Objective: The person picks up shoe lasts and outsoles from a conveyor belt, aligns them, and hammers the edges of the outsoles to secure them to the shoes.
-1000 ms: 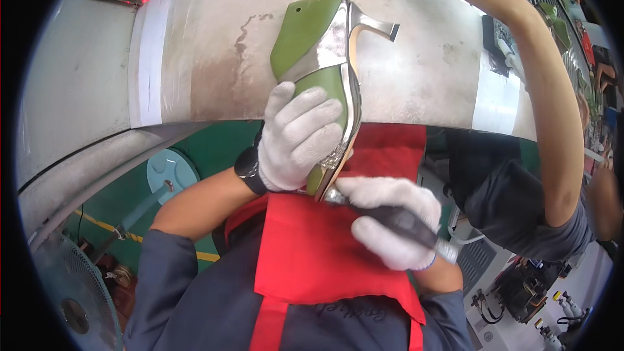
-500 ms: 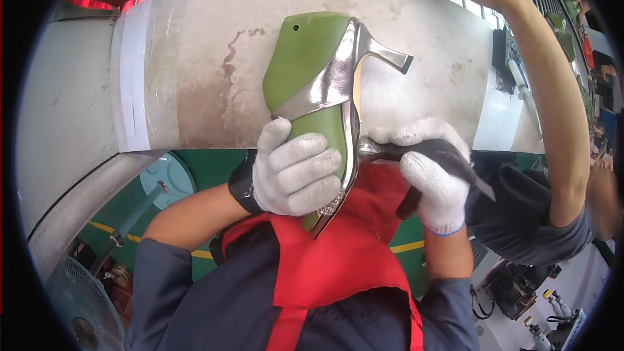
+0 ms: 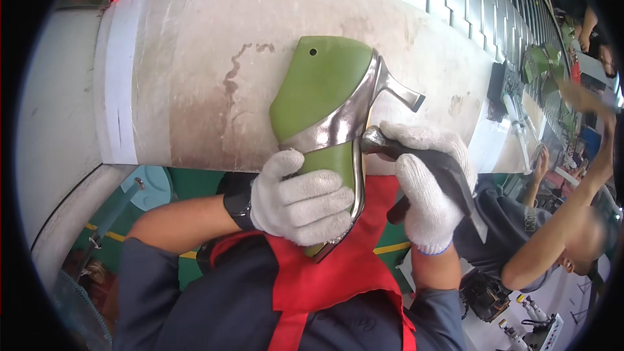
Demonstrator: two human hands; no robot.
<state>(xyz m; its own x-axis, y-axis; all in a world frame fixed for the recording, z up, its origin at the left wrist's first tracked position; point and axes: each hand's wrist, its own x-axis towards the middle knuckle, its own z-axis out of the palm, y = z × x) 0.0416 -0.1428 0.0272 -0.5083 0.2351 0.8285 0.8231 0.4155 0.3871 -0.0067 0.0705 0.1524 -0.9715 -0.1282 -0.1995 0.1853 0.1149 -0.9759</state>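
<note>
Head view: the broad, pale, brown-stained table [image 3: 208,23] lies beneath the far part of the metallic silver high-heeled shoe on a smooth green last [image 3: 331,127]. The shoe's long axis runs away from the person, toe nearest, heel jutting right. The white-gloved left hand [image 3: 302,205], the nearer one, curls round the shoe's forefoot from its left. Just right of the shoe, the white-gloved right hand [image 3: 432,188] closes round the dark hammer with a rounded metal head [image 3: 375,141]; the head sits at the shoe's sole edge, contact unclear.
</note>
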